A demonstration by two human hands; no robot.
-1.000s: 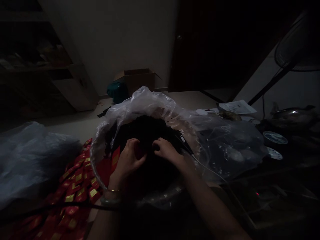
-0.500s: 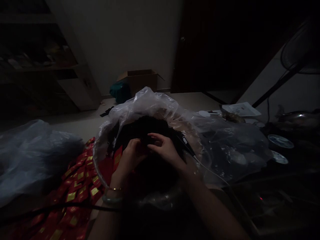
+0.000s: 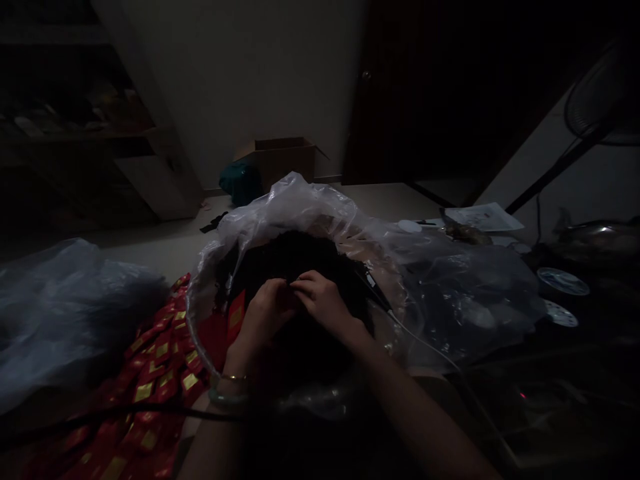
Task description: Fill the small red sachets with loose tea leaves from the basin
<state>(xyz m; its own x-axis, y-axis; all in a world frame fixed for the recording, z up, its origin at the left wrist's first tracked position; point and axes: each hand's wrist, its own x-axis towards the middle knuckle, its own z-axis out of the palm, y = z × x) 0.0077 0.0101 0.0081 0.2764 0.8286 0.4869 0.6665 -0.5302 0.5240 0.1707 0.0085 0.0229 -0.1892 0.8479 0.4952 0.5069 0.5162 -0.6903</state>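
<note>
In dim light, my left hand is closed with its fingers curled over a pile of dark loose material. My right hand meets it from the other side, its thumb and fingers pinched together at the left fingertips. What the two hands grip is too dark to make out. The pile lies in a round container lined with clear plastic. Red packets rest inside it, left of my left hand. A dark slim device with a pale cord lies at the pile's right side.
Many red packets with gold labels are heaped at left, beside a large clear plastic bag. More plastic spreads at right, near small dishes. Behind stand a cardboard box, a teal bag and a fan.
My right hand's fingers, apart before, have closed together and come to the left fingertips. My left hand has shifted little.
</note>
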